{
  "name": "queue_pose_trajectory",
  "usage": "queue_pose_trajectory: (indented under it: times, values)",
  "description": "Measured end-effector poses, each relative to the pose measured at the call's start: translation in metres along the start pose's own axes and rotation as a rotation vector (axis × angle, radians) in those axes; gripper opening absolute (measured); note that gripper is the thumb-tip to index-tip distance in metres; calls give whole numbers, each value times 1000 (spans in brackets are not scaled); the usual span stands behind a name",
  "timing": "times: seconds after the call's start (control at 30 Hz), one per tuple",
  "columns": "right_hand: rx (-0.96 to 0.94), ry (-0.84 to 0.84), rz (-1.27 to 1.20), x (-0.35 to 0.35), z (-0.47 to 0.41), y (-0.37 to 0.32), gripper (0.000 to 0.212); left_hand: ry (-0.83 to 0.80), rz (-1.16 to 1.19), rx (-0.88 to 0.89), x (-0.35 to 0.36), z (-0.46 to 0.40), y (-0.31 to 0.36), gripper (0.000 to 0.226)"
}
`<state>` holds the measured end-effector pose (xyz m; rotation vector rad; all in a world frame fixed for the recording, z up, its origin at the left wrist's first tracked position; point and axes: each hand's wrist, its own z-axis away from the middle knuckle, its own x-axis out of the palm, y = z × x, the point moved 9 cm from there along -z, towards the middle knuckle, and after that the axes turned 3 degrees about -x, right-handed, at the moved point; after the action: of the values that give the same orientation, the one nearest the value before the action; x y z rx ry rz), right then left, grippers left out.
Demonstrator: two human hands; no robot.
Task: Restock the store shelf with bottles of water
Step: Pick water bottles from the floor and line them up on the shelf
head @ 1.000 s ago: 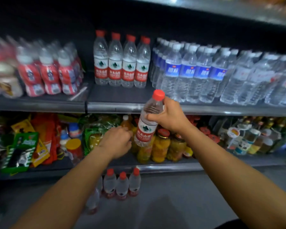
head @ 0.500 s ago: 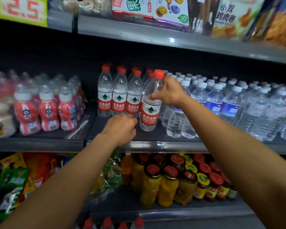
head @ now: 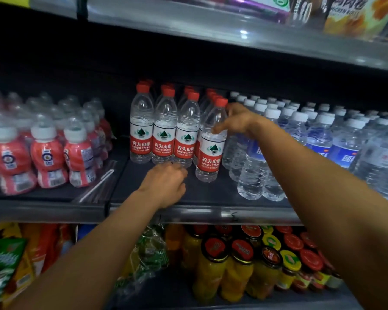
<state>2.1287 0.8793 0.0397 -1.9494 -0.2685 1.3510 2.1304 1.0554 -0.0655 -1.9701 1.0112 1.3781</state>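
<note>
View: single head-worn wide-angle camera; no second view, so no overlap.
Position: in front of a dark store shelf [head: 211, 193], at about the level of its middle tier.
Direction: forward and slightly down; both forearms enter from the bottom edge.
Nearness: close, within arm's reach; the left hand [head: 166, 184] and right hand [head: 235, 119] reach the clear red-capped water bottles [head: 164, 130].
Coverage: middle tier centred; upper tier edge at top; yellow-filled glass jars [head: 235, 271] on the lower tier.
Distortion: shelf edges bow; left margin blurred.
</note>
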Motion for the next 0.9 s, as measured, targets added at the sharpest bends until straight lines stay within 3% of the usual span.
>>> queue_pose_trajectory:
  times: [0.33, 0.57, 0.73, 0.9]
  values:
    - [-38, 159, 89, -5, 25, -3, 60, 9, -26, 20, -8, 15, 19, 32]
    - [-292, 318, 162, 37, 134, 14, 37, -40, 9, 56, 12, 72, 56, 26]
    - [-321, 200, 82, 114, 228, 63, 29, -114, 41, 124, 69, 136, 84, 26]
    - [-205, 22, 131, 194, 301, 129, 25, -459, 35, 65, 166, 210, 101, 27]
